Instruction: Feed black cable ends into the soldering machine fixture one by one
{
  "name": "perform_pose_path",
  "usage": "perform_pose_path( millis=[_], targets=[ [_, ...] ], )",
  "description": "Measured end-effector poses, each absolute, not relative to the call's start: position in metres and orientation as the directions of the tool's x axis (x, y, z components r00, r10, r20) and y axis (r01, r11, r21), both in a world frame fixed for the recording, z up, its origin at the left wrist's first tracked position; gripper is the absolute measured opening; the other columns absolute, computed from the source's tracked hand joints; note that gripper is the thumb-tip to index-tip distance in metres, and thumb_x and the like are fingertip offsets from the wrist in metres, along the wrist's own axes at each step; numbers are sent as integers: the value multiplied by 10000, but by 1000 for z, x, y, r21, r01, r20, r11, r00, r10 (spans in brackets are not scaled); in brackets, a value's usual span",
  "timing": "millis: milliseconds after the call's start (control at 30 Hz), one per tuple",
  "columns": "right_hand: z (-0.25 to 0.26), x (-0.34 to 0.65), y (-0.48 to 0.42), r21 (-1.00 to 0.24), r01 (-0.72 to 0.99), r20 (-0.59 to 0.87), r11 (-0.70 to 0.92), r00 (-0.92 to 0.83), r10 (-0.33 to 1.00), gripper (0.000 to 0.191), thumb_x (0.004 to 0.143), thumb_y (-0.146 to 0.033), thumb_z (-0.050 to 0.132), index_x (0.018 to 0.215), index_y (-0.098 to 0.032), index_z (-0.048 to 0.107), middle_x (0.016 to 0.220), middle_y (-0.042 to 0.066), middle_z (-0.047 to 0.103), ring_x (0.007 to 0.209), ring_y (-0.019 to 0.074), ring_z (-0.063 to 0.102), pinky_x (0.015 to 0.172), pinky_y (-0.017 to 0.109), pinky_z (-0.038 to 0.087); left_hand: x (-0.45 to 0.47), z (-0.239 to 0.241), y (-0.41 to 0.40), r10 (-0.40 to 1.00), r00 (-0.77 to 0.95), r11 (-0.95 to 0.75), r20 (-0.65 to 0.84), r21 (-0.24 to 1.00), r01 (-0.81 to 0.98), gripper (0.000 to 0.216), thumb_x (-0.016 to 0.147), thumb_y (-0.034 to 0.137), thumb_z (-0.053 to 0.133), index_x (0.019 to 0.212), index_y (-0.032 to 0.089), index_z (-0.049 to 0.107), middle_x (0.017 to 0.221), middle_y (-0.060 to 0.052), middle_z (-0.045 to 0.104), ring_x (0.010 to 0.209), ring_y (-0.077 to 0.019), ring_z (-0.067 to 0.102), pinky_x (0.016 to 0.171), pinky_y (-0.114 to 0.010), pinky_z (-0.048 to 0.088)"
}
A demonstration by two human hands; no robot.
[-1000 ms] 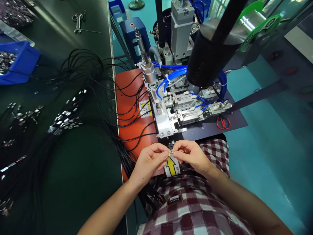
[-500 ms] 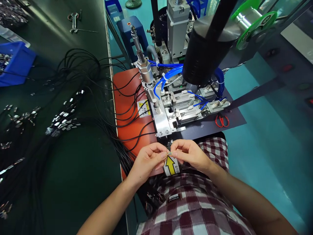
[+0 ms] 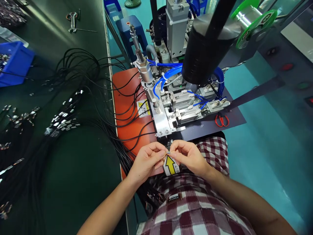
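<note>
Thin coloured wires [image 3: 168, 153] stretch across the small gap between my two hands, just above a label with a yellow arrow [image 3: 170, 165]. My left hand [image 3: 146, 161] pinches them between thumb and forefinger. From the other side, the thumb and forefinger of my right hand [image 3: 192, 157] close on the same wires. The rest of the wire ends is hidden by the fingers. Directly beyond my hands stands a metal machine [image 3: 161, 125] with slides and blue air tubes [image 3: 171, 70]. Black cables [image 3: 127, 133] run into its left side over an orange-red cover [image 3: 124, 112].
On the dark table at left lie bundles of black cables with metal connectors [image 3: 62, 122], a blue bin [image 3: 18, 65] and a wrench [image 3: 72, 22]. Red-handled scissors [image 3: 222, 121] rest right of the machine. A black cylinder [image 3: 202, 52] and a solder wire spool [image 3: 254, 23] overhang it.
Both hands stay almost in place, still pinching the wires. The right fingertips have shifted slightly, and the colours showing in the gap differ a little.
</note>
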State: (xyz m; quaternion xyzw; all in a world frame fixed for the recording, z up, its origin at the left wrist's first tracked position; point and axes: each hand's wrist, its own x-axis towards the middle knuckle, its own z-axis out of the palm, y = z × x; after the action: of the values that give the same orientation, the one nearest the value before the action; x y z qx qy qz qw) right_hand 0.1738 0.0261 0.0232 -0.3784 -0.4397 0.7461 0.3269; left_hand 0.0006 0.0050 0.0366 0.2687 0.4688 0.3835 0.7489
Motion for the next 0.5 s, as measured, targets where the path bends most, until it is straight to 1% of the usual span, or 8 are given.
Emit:
perform_pose_path(
  millis=[233, 367, 500],
  targets=[
    [24, 174, 29, -886, -166, -296, -432, -512, 806, 229, 796, -351, 689, 740, -161, 572, 625, -47, 489, 498, 64, 428, 476, 204, 354, 0, 33, 3, 825, 289, 561, -487, 767, -311, 263, 756, 352, 734, 790, 120, 615, 562, 36, 492, 421, -21, 332, 434, -180, 196],
    [24, 177, 31, -883, -146, -298, -447, -561, 772, 258, 806, -383, 674, 753, -162, 552, 595, -54, 472, 493, 65, 415, 465, 201, 324, -1, 32, 2, 799, 317, 592, -510, 761, -267, 267, 750, 365, 739, 818, 127, 639, 519, 60, 422, 418, -21, 287, 417, -172, 189],
    [24, 182, 34, -901, -94, -287, -424, -604, 744, 277, 835, -412, 642, 761, -164, 543, 602, -53, 467, 494, 66, 409, 469, 206, 324, -2, 33, 1, 776, 333, 618, -535, 752, -230, 281, 735, 376, 750, 822, 129, 647, 484, 77, 368, 413, -23, 256, 396, -163, 190]
  ],
)
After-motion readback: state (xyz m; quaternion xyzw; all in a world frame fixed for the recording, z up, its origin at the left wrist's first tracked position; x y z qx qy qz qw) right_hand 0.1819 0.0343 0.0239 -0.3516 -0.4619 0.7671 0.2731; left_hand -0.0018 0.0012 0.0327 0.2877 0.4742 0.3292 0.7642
